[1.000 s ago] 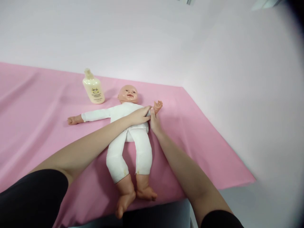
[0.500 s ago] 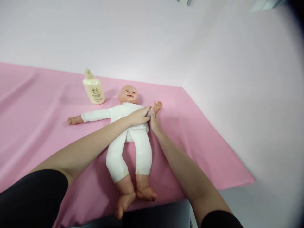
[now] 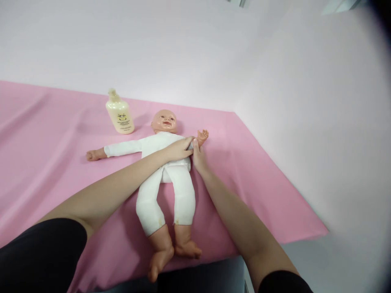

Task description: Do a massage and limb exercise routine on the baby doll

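A bottle (image 3: 119,117) stands near the bed's (image 3: 45,134) far edge. Just right of it the doll (image 3: 165,162) lies face up. The left hand (image 3: 179,149) and right hand (image 3: 199,158) pinch its sleeve near the wrist; the step looks like working that arm, and the next move calls for gentle sliding. Nothing has shifted since the earlier frame.

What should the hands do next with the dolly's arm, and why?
Probably slide gently along the arm toward the doll's small hand. Both the left hand and the right hand are wrapped around that arm of the doll near the sleeve end, while the lotion bottle stands untouched on the pink sheet. That suggests a stroking rub.
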`<state>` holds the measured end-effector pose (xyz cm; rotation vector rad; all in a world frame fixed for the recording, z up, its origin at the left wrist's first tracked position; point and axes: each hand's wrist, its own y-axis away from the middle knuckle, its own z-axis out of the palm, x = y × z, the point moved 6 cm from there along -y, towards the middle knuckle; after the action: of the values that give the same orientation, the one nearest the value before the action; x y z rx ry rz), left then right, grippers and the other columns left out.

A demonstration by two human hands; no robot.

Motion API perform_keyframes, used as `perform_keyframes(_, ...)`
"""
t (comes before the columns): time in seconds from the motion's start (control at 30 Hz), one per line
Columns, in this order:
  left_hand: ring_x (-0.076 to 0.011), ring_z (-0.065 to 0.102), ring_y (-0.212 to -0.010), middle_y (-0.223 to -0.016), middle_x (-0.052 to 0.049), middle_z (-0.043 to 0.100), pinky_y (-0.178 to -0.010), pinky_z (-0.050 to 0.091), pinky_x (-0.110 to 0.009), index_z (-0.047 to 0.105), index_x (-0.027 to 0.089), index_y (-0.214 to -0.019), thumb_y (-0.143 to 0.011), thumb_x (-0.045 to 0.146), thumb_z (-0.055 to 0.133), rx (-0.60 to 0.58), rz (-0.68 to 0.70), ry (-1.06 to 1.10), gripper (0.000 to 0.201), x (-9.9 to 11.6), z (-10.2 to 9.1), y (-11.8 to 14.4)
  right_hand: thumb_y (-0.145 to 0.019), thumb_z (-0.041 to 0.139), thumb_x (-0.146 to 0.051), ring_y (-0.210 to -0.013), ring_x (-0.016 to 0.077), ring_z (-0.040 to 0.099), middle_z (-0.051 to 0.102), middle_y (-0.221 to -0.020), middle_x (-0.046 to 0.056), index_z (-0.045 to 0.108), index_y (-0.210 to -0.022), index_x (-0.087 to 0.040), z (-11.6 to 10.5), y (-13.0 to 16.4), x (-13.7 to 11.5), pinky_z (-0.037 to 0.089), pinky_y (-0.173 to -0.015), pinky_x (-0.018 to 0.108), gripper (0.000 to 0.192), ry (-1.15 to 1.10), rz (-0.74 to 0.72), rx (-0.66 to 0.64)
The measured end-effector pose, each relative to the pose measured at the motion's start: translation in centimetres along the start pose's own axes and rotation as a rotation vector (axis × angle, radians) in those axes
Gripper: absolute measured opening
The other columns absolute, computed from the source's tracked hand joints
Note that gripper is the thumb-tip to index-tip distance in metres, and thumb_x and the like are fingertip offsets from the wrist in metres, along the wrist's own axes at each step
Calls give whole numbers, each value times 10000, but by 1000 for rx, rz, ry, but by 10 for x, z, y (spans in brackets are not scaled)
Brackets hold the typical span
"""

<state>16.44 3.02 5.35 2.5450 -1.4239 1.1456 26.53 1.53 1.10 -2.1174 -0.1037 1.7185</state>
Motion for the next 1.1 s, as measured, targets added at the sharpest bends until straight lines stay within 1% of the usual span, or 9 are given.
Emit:
perform_keyframes(0.1,-257,653,-860,-968,-91,680,-842,525,-411,535,175,-1050,-871,289,484,4,1,3,218,1,0,0,-872,297,-891,-1646,198,45,123,-1761,-59,183,-1658,-320,0,0,1,116,-1337,386,979,23,-4,-11)
perform_keyframes(0.2,-250,653,-860,-972,-89,683,-842,525,-402,531,176,-1054,-878,291,485,-2,-11,-8,215,0,0,0,-879,282,-889,-1646,192,34,99,-1764,-61,163,-1659,-327,0,0,1,103,-1336,374,969,30,-7,-26)
perform_keyframes(0.4,-250,652,-868,-979,-92,679,-851,522,-400,539,165,-1069,-877,301,483,0,-2,0,242,-1,1,0,-877,316,-871,-1645,190,43,106,-1766,-33,178,-1658,-308,0,0,1,122,-1338,412,973,-9,-10,-7)
perform_keyframes(0.53,-241,645,-847,-961,-79,679,-843,526,-395,541,171,-1052,-870,288,487,2,5,2,223,0,1,-1,-897,333,-833,-1645,190,47,130,-1762,-29,198,-1653,-312,0,0,0,116,-1340,434,927,-21,-16,-3)
perform_keyframes(0.6,-239,647,-846,-959,-79,680,-842,527,-389,542,173,-1049,-875,293,485,1,5,-4,219,1,0,-1,-898,342,-828,-1645,188,53,131,-1763,-21,218,-1647,-296,0,0,-1,111,-1339,414,928,-28,-10,0)
perform_keyframes(0.77,-247,650,-839,-959,-86,680,-826,524,-395,538,172,-1042,-879,304,481,3,2,-12,217,1,0,0,-857,354,-877,-1646,200,36,127,-1764,13,240,-1642,-229,0,1,-3,107,-1336,373,1025,-36,11,2)
perform_keyframes(0.83,-245,650,-837,-955,-81,680,-822,524,-394,534,178,-1035,-876,300,485,4,5,-9,206,2,-1,0,-857,343,-882,-1646,192,19,127,-1764,-4,232,-1646,-249,0,1,-2,106,-1337,373,1018,-27,15,-1)
perform_keyframes(0.97,-243,646,-837,-945,-75,682,-829,526,-397,530,185,-1029,-872,296,487,5,6,-8,197,1,-1,0,-865,327,-882,-1646,187,5,122,-1761,-63,205,-1648,-330,0,0,-1,115,-1342,401,966,-5,6,-15)
perform_keyframes(1.1,-241,643,-832,-947,-78,678,-823,522,-394,527,181,-1038,-876,303,480,1,11,-9,208,1,0,0,-833,342,-915,-1647,200,10,94,-1768,-17,215,-1651,-258,0,0,-2,127,-1337,371,1057,-27,8,-2)
